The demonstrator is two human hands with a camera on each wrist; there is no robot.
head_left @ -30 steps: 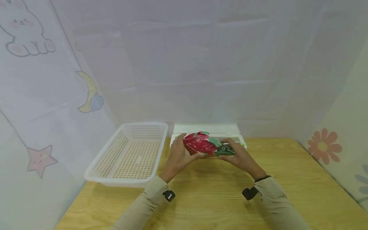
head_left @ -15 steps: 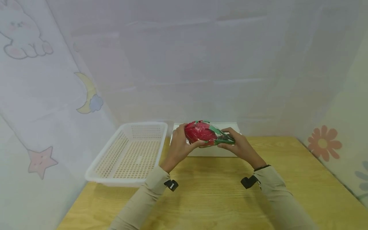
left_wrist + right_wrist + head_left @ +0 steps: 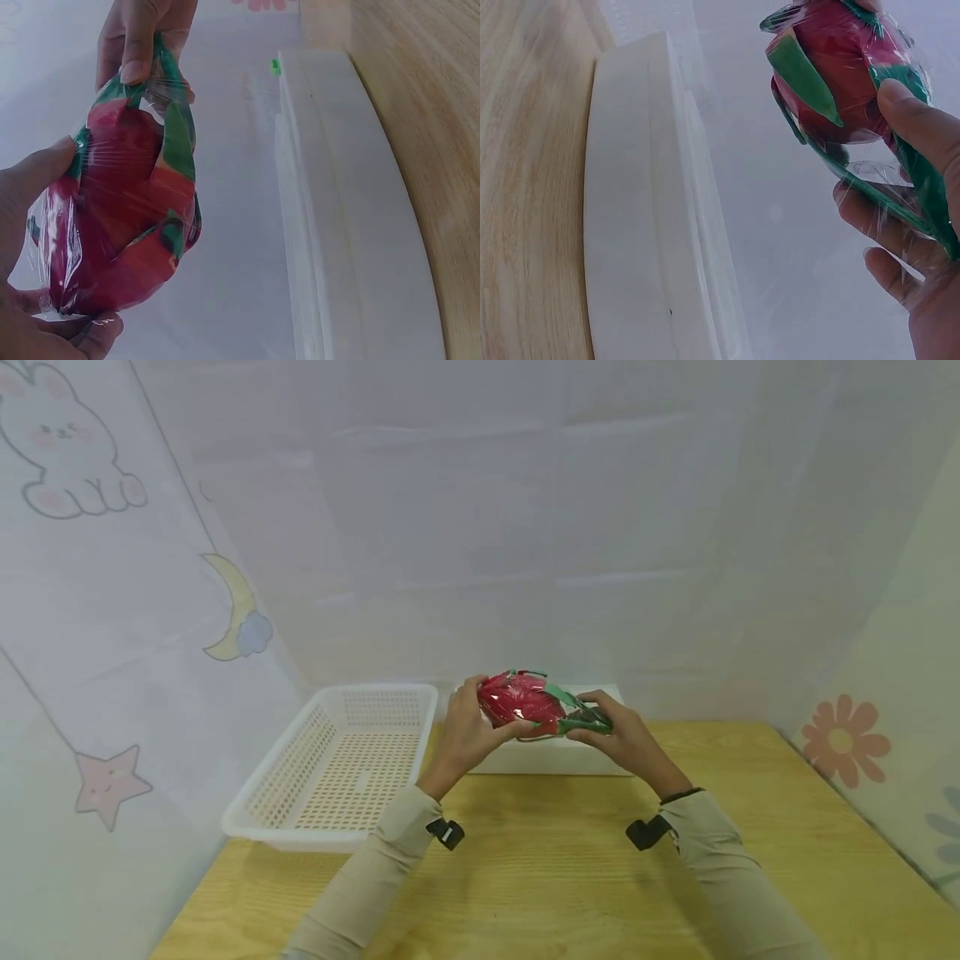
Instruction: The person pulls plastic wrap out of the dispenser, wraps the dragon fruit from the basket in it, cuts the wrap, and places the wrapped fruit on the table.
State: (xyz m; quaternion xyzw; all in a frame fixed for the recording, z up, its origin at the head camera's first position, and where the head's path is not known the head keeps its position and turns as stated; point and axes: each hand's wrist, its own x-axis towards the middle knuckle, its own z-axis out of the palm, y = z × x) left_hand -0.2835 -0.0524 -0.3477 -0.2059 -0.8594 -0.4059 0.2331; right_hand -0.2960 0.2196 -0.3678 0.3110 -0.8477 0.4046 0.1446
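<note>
A red dragon fruit (image 3: 517,703) with green scales, wrapped in shiny clear plastic film, is held up between both hands. My left hand (image 3: 459,735) grips its rounded red end, thumb on the near side. At the narrower green end, my right hand (image 3: 628,737) pinches the fruit and its film. The left wrist view shows creased film around the fruit (image 3: 127,195) and under the fingers. Below and behind stands a long white box (image 3: 551,760), apart from the fruit. A small green piece (image 3: 275,67) sits at that box's upper edge.
A white perforated plastic basket (image 3: 352,839) stands left of the box, close to my left forearm. Both rest on a wooden table (image 3: 540,877). A pale cloth wall (image 3: 450,527) rises directly behind them.
Both hands have lifted the wrapped dragon fruit upward from in front of the box, mostly in the first half second. More of the box's front wall now shows. Both grips are kept.
</note>
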